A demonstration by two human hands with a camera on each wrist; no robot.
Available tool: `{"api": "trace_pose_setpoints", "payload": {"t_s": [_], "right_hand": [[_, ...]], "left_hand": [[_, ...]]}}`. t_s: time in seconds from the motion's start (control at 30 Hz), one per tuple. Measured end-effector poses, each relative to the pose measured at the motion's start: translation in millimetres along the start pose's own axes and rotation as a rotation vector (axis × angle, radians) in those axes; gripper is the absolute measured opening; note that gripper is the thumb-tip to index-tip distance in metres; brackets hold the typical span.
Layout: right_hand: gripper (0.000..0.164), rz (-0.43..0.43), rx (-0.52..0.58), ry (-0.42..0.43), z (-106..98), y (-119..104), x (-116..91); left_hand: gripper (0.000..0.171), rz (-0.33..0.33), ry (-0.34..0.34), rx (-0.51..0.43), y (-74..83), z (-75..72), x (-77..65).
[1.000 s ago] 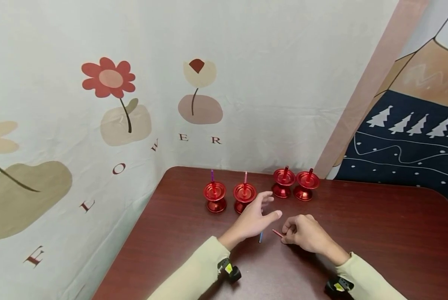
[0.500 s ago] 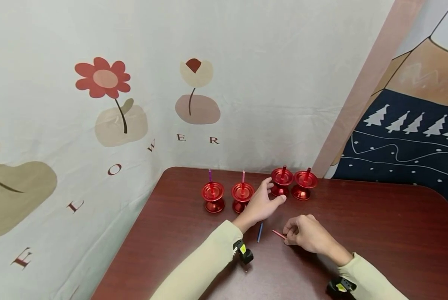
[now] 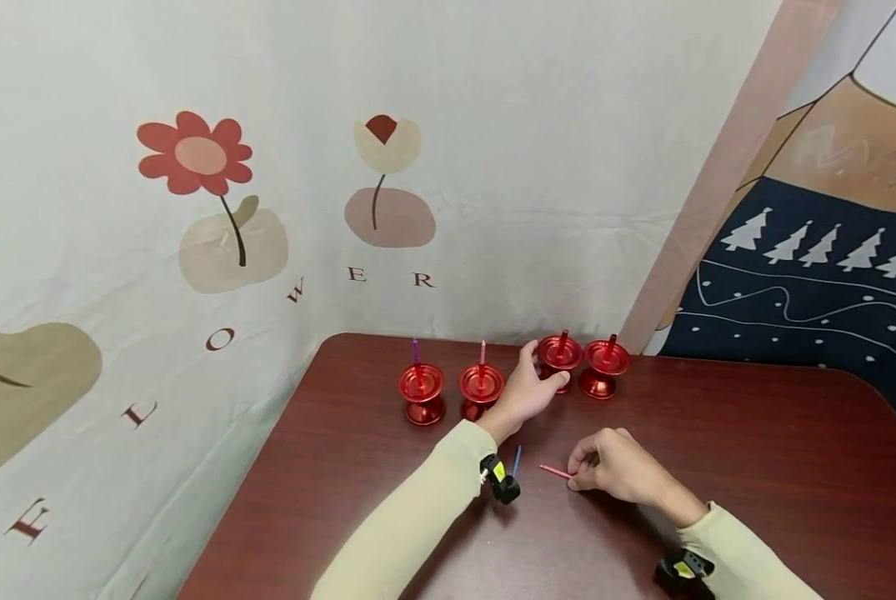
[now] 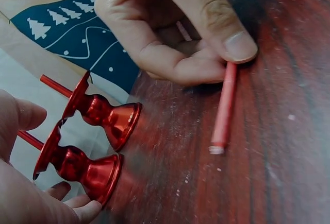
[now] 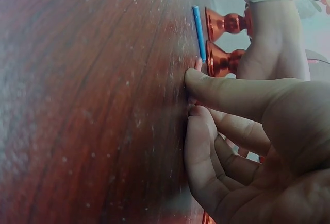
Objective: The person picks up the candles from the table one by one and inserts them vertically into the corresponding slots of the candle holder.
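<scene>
My right hand [image 3: 620, 468] pinches a short pinkish-red candle [image 3: 554, 472] between thumb and fingers, low over the table; in the left wrist view the candle's [image 4: 224, 110] free end juts out from under the thumb. At the back, my left hand [image 3: 526, 392] reaches beside a shiny red metal candle holder [image 3: 560, 353], thumb on one side and fingers on the other. In the left wrist view those fingers lie near the holder's base [image 4: 100, 180], while the thumb stands apart from it. A second red holder [image 3: 606, 358] stands just to the right.
Two more red holders stand farther left, one with a purple candle [image 3: 416, 350], the other with a pink candle [image 3: 483, 352]. A blue candle [image 3: 517, 461] lies near my left wrist. Printed cloth [image 3: 538, 167] hangs behind the brown table [image 3: 755, 467].
My left hand has moved forward and slightly right, from beside the pink-candle holder to the back holder. The right hand keeps its pinch on the candle, which has turned slightly.
</scene>
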State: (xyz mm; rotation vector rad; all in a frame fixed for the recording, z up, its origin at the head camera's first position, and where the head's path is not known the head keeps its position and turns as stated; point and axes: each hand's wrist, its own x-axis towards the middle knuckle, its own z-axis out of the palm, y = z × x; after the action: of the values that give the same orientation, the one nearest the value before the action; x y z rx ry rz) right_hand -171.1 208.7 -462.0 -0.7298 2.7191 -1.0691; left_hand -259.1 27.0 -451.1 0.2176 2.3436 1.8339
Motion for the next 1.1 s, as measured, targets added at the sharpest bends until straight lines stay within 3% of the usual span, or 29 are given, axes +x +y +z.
{"api": "trace_pose_setpoints", "payload": {"t_s": [0.2, 0.8, 1.1], "right_hand": [[0.022, -0.01, -0.02, 0.002, -2, 0, -1], [0.022, -0.058, -0.104, -0.065, -7, -1, -7], [0.023, -0.083, -0.07, -0.049, -8, 5, -9]], "left_hand": [[0.085, -0.043, 0.037, -0.011, 4.4, 4.9, 7.6], [0.093, 0.019, 0.051, 0.041, -3.2, 9.7, 24.2], [0.091, 0.019, 0.008, 0.099, -2.3, 8.5, 24.3]]}}
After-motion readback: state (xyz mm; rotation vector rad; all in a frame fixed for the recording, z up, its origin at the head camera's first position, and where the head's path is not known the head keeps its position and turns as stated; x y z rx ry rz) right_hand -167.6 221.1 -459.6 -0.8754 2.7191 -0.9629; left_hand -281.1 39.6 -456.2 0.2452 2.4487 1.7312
